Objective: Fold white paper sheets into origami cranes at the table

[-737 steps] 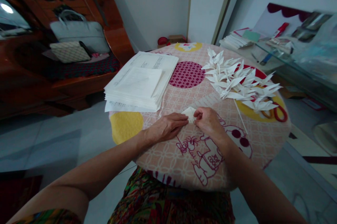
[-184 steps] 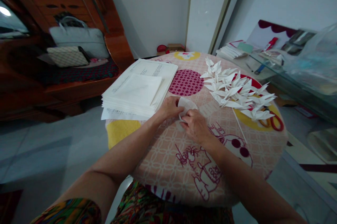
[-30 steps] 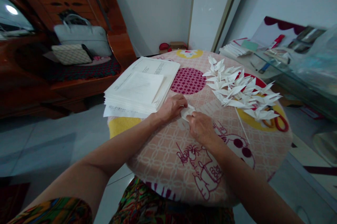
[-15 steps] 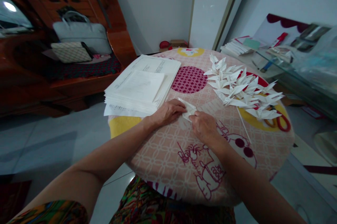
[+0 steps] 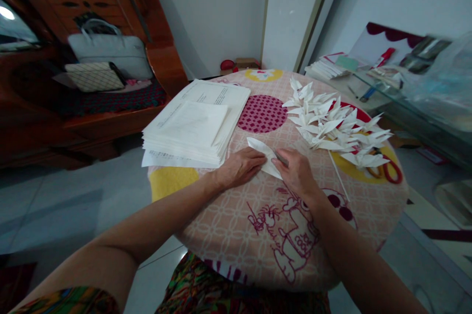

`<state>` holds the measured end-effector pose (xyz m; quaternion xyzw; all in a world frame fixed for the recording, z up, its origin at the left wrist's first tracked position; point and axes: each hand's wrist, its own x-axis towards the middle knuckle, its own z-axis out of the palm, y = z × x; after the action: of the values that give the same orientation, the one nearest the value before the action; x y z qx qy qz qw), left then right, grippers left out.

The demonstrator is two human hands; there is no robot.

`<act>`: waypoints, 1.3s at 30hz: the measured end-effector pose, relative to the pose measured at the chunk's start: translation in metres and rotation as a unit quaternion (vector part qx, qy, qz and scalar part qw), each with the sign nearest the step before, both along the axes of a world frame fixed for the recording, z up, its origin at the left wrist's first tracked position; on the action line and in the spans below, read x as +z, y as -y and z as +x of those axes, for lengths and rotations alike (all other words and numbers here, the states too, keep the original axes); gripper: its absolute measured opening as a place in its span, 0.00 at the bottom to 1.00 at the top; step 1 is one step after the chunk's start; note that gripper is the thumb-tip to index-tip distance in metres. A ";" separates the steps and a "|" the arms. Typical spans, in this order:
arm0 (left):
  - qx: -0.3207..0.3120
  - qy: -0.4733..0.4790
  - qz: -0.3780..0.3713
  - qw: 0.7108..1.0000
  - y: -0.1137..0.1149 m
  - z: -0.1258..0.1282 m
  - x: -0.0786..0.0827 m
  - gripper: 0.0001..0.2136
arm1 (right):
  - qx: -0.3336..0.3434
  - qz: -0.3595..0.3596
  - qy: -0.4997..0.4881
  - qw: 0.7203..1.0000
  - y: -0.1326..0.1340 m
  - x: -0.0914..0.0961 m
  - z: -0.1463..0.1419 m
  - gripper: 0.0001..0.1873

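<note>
A partly folded white paper piece (image 5: 264, 156), long and pointed, lies flat on the round table (image 5: 228, 215) with its patterned pink cloth. My left hand (image 5: 241, 166) presses its near-left edge with the fingers laid flat. My right hand (image 5: 298, 172) rests on its right end, fingers curled down onto the paper. Beyond my right hand lies a heap of several finished white folded paper figures (image 5: 337, 124).
A thick stack of white sheets (image 5: 197, 124) sits at the table's far left. Red-handled scissors (image 5: 387, 170) and a thin white stick (image 5: 337, 173) lie at the right. A wooden bench with bags (image 5: 106, 58) stands left. A glass shelf with clutter (image 5: 405, 78) stands right.
The folded paper has been flattened out into a longer pointed shape. My right hand shifted right to its end, and my left hand now presses flat on it.
</note>
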<state>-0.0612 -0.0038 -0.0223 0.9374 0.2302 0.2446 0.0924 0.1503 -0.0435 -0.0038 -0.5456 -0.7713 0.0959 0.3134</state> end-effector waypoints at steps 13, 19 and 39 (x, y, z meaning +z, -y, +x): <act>0.024 -0.011 -0.016 1.000 0.004 -0.002 0.002 0.10 | 0.071 -0.068 0.048 0.994 0.003 -0.006 -0.003 0.17; 0.038 0.016 -0.027 0.999 0.005 -0.002 0.003 0.23 | 0.084 -0.089 0.086 0.989 0.003 -0.002 -0.003 0.14; 0.053 -0.103 0.046 0.992 0.003 0.009 0.005 0.24 | 0.030 -0.086 0.230 0.969 0.012 0.008 -0.012 0.13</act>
<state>-0.0520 -0.0070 -0.0171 0.9473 0.2766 0.1612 0.0117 0.1380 -0.0560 0.0038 -0.5544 -0.8276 0.0435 0.0762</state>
